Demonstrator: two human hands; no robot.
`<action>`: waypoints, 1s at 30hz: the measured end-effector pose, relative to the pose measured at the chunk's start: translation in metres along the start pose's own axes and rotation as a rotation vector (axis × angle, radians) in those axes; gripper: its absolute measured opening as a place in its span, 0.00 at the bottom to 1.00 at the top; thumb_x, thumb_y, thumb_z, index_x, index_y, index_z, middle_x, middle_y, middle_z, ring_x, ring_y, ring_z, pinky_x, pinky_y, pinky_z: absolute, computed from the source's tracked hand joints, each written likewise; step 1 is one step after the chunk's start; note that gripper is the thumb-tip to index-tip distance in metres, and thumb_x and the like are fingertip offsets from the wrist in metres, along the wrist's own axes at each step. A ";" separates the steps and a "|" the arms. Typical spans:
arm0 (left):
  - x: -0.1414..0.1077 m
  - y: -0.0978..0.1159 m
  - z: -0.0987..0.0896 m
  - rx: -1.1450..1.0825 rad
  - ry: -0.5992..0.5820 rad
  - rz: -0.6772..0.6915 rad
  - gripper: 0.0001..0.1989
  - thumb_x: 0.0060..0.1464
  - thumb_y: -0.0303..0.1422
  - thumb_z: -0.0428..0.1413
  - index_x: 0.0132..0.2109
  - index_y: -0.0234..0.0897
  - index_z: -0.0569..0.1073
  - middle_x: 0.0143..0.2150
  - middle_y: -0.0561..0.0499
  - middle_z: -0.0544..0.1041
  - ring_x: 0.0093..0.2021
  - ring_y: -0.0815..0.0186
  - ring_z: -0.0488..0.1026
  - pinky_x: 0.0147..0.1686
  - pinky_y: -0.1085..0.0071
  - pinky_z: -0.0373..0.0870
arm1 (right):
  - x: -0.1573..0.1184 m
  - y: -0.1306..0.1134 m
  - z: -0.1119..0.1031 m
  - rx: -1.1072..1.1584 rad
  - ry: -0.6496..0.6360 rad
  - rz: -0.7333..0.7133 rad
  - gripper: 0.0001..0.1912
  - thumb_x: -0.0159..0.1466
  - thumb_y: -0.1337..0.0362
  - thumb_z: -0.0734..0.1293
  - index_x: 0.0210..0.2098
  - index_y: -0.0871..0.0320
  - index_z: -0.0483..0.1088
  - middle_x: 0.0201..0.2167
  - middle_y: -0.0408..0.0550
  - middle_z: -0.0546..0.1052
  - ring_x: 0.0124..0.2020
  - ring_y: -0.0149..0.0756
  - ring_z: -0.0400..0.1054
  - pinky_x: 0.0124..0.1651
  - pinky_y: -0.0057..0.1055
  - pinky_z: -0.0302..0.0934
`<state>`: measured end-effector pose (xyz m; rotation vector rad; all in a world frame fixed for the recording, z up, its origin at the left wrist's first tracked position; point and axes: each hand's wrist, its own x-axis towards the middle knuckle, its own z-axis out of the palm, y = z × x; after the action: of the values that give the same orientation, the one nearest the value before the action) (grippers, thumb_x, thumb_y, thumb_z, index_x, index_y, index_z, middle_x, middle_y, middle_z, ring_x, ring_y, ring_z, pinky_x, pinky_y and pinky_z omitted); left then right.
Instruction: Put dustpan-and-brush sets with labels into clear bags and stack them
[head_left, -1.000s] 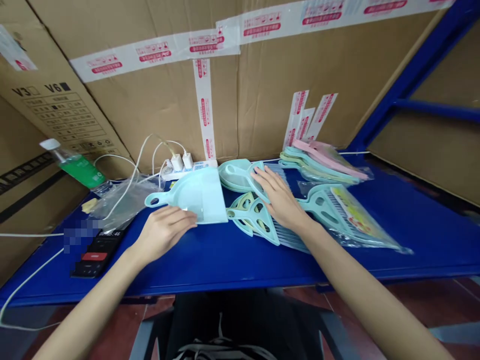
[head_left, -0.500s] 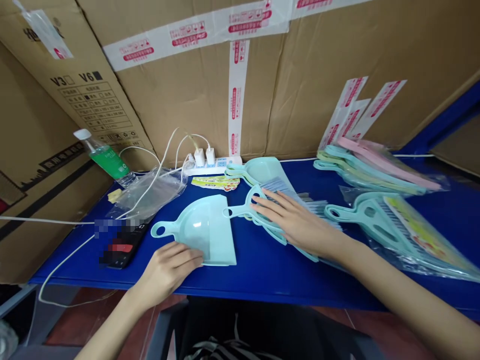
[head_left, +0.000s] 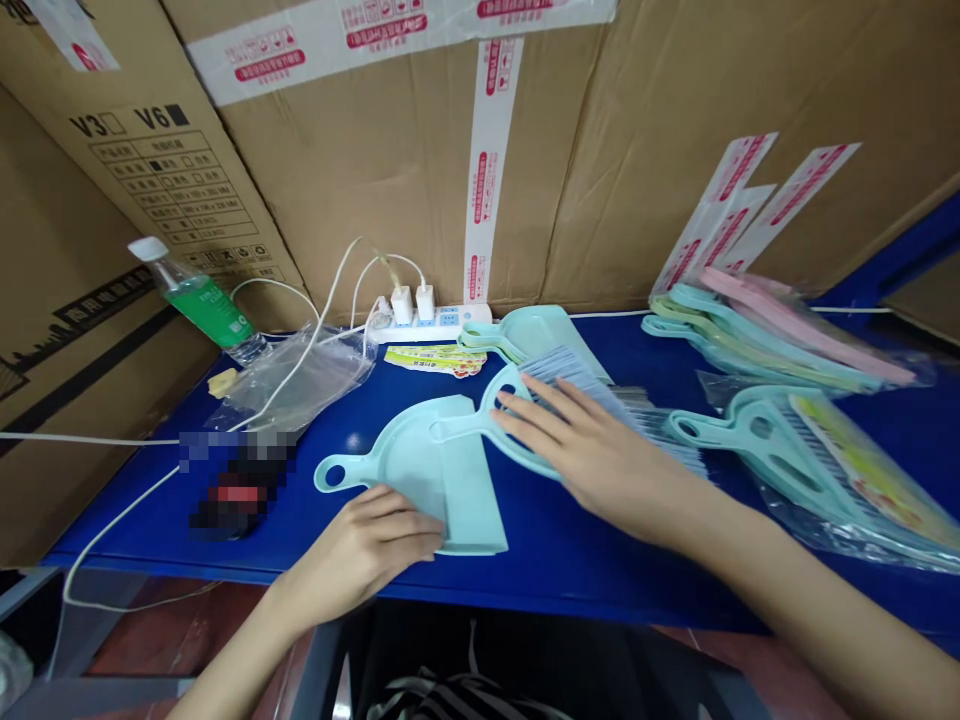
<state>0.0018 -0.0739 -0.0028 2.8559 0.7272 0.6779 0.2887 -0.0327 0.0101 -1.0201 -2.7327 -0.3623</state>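
A light-blue dustpan (head_left: pixel 420 450) lies on the blue table, its ring handle pointing left. My left hand (head_left: pixel 375 545) holds its near edge, fingers together. My right hand (head_left: pixel 577 440) is over a light-blue hand brush (head_left: pixel 491 420), fingers extended across it and thumb hidden underneath. The brush's handle tip overlaps the dustpan's right part. Grey-blue bristles (head_left: pixel 577 375) show beyond my right fingers, though which brush they belong to is unclear. Behind them lies another light-blue dustpan (head_left: pixel 544 335).
Bagged brush-and-dustpan sets (head_left: pixel 780 440) lie at the right, with pink and green ones (head_left: pixel 795 325) behind. A power strip (head_left: pixel 472 320), printed cards (head_left: pixel 435 360), plastic bag (head_left: pixel 300 375), green-labelled bottle (head_left: pixel 206 305), cables and a blurred dark device (head_left: pixel 240 490) occupy the back and left.
The brush under my right hand has shifted left, so its handle now overlaps the dustpan. My left hand and the dustpan appear slightly farther right and nearer. The view has also shifted.
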 end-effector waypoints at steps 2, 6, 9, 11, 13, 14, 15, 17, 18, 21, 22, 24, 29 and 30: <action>-0.002 -0.001 -0.005 -0.018 0.064 -0.003 0.09 0.67 0.32 0.51 0.43 0.38 0.75 0.39 0.50 0.82 0.36 0.66 0.76 0.37 0.69 0.71 | 0.005 -0.022 -0.004 0.012 -0.003 -0.022 0.34 0.59 0.81 0.55 0.64 0.61 0.63 0.64 0.54 0.67 0.68 0.53 0.54 0.64 0.56 0.59; -0.012 -0.007 -0.018 0.089 0.273 -0.113 0.07 0.66 0.35 0.53 0.42 0.38 0.73 0.35 0.50 0.78 0.36 0.65 0.74 0.38 0.68 0.71 | 0.022 -0.061 0.007 0.071 -0.025 -0.056 0.30 0.61 0.79 0.57 0.62 0.62 0.66 0.62 0.57 0.70 0.66 0.58 0.58 0.61 0.58 0.61; -0.019 -0.011 -0.022 0.199 0.223 -0.226 0.13 0.64 0.41 0.54 0.49 0.38 0.73 0.41 0.46 0.79 0.41 0.61 0.75 0.41 0.66 0.71 | 0.036 -0.078 0.019 0.118 -0.021 -0.047 0.29 0.62 0.77 0.60 0.62 0.64 0.65 0.62 0.61 0.69 0.66 0.59 0.57 0.62 0.58 0.60; -0.022 -0.014 -0.023 0.221 0.175 -0.235 0.11 0.65 0.38 0.53 0.50 0.40 0.74 0.43 0.47 0.79 0.42 0.62 0.76 0.42 0.65 0.71 | 0.045 -0.085 0.023 0.149 -0.018 -0.035 0.30 0.61 0.76 0.62 0.63 0.64 0.64 0.62 0.62 0.70 0.67 0.59 0.55 0.63 0.58 0.58; -0.024 -0.017 -0.023 0.216 0.182 -0.237 0.08 0.66 0.33 0.52 0.48 0.40 0.75 0.41 0.49 0.80 0.42 0.64 0.75 0.43 0.66 0.70 | 0.051 -0.090 0.024 0.207 -0.044 -0.032 0.33 0.59 0.74 0.66 0.64 0.65 0.62 0.62 0.64 0.69 0.68 0.60 0.53 0.64 0.58 0.56; -0.025 -0.019 -0.024 0.210 0.197 -0.240 0.08 0.66 0.31 0.51 0.47 0.40 0.75 0.41 0.49 0.80 0.41 0.64 0.75 0.43 0.67 0.70 | 0.054 -0.091 0.023 0.242 -0.067 -0.032 0.36 0.57 0.73 0.68 0.65 0.66 0.61 0.63 0.66 0.68 0.68 0.62 0.52 0.65 0.58 0.55; -0.026 -0.021 -0.024 0.202 0.210 -0.244 0.08 0.66 0.30 0.51 0.47 0.40 0.75 0.41 0.49 0.80 0.41 0.64 0.75 0.43 0.67 0.70 | 0.056 -0.091 0.022 0.277 -0.093 -0.032 0.39 0.55 0.72 0.70 0.66 0.68 0.59 0.63 0.67 0.67 0.68 0.63 0.50 0.65 0.59 0.54; -0.026 -0.026 -0.026 0.190 0.212 -0.242 0.08 0.66 0.30 0.51 0.46 0.39 0.75 0.41 0.49 0.80 0.41 0.64 0.74 0.43 0.67 0.70 | 0.058 -0.090 0.020 0.339 -0.135 -0.030 0.41 0.56 0.70 0.72 0.67 0.69 0.57 0.65 0.68 0.64 0.69 0.63 0.49 0.65 0.58 0.53; -0.026 -0.029 -0.027 0.189 0.208 -0.242 0.08 0.66 0.30 0.51 0.46 0.38 0.75 0.41 0.49 0.80 0.41 0.64 0.74 0.44 0.67 0.70 | 0.059 -0.088 0.019 0.368 -0.155 -0.033 0.39 0.59 0.68 0.71 0.67 0.69 0.57 0.66 0.68 0.62 0.69 0.63 0.48 0.66 0.58 0.52; -0.026 -0.037 -0.030 0.191 0.197 -0.245 0.09 0.66 0.30 0.51 0.46 0.38 0.76 0.40 0.48 0.80 0.41 0.64 0.74 0.44 0.67 0.71 | 0.057 -0.081 0.013 0.465 -0.239 -0.055 0.34 0.67 0.59 0.65 0.68 0.69 0.56 0.69 0.66 0.57 0.71 0.61 0.43 0.67 0.58 0.50; -0.027 -0.039 -0.031 0.186 0.196 -0.244 0.10 0.67 0.30 0.50 0.45 0.38 0.76 0.40 0.48 0.80 0.41 0.64 0.74 0.44 0.67 0.71 | 0.056 -0.079 0.012 0.493 -0.272 -0.052 0.35 0.68 0.56 0.64 0.68 0.69 0.55 0.70 0.66 0.55 0.71 0.62 0.41 0.67 0.58 0.49; -0.028 -0.041 -0.033 0.164 0.180 -0.250 0.10 0.67 0.31 0.50 0.45 0.38 0.77 0.40 0.48 0.79 0.41 0.64 0.74 0.44 0.67 0.71 | 0.053 -0.076 0.009 0.532 -0.332 -0.028 0.38 0.68 0.52 0.64 0.69 0.69 0.53 0.71 0.67 0.51 0.71 0.64 0.36 0.67 0.61 0.47; -0.032 -0.036 -0.034 0.093 0.105 -0.308 0.11 0.66 0.34 0.51 0.45 0.40 0.78 0.42 0.47 0.78 0.44 0.63 0.74 0.47 0.65 0.72 | 0.048 -0.076 0.007 0.531 -0.394 0.003 0.41 0.66 0.48 0.65 0.70 0.64 0.51 0.71 0.68 0.47 0.71 0.65 0.34 0.67 0.63 0.46; -0.033 -0.035 -0.034 0.082 0.090 -0.318 0.11 0.66 0.36 0.51 0.46 0.40 0.78 0.44 0.47 0.78 0.45 0.62 0.74 0.48 0.65 0.72 | 0.047 -0.075 0.007 0.508 -0.382 -0.008 0.42 0.66 0.47 0.65 0.70 0.64 0.52 0.71 0.67 0.48 0.71 0.65 0.36 0.66 0.62 0.48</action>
<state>-0.0540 -0.0591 0.0070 2.7009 1.2148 0.7448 0.2030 -0.0568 0.0042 -1.0073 -2.9056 0.5591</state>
